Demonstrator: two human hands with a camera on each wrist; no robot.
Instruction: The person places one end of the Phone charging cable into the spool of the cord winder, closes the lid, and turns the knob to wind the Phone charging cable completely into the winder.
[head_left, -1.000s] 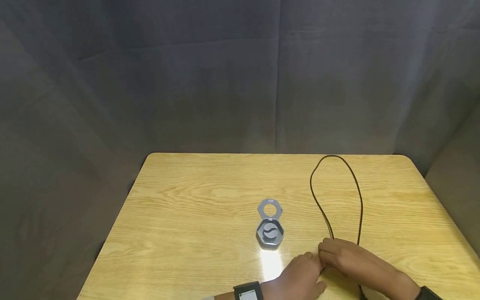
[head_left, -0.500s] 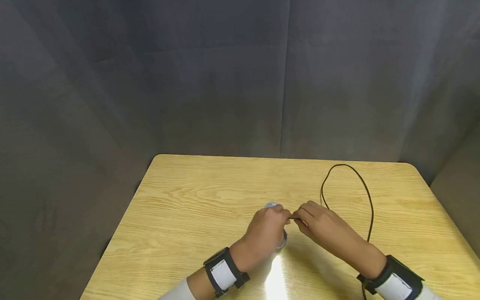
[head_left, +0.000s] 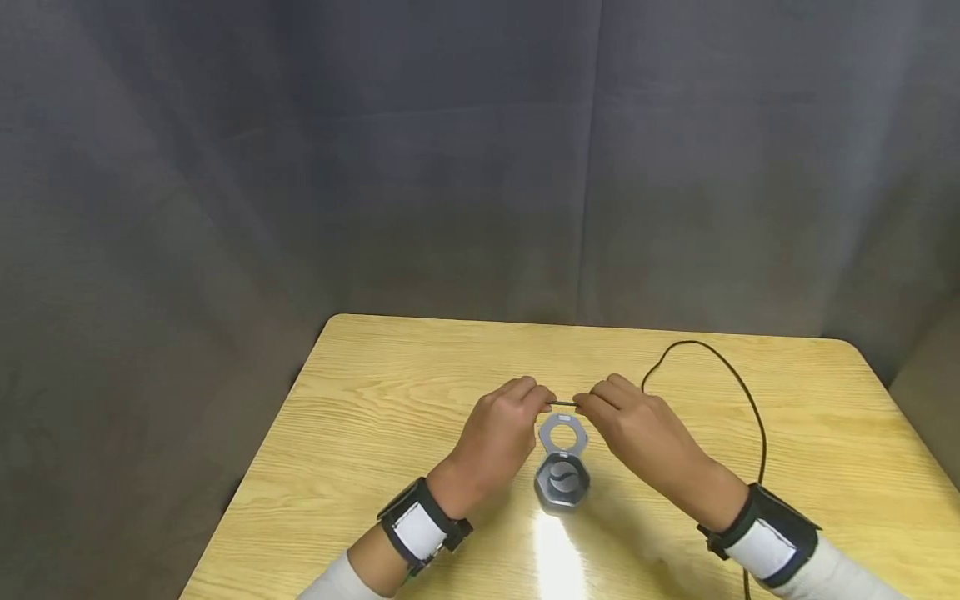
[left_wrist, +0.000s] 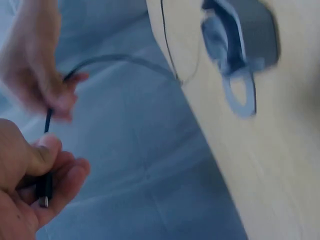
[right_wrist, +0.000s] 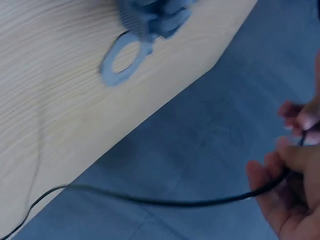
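Both hands up over middle of counter (head_left: 375, 400). Left hand (head_left: 498, 429) pinching plug end of black cable (head_left: 738, 387), thumb on top; plug tip pokes out below fingers in left wrist view (left_wrist: 44, 190). Right hand (head_left: 637, 429) pinching same cable just beside it, short stretch taut between the two grips. Rest of cable loops toward far right corner, then runs back along right edge. Grey hexagonal case (head_left: 562, 479), lid flipped open, sits on counter right under hands.

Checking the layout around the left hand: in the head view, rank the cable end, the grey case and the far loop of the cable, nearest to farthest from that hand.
1. Cable end: pinched in the left hand.
2. Grey case: just right of it, on the table.
3. Far loop of the cable: far right, near the back edge.
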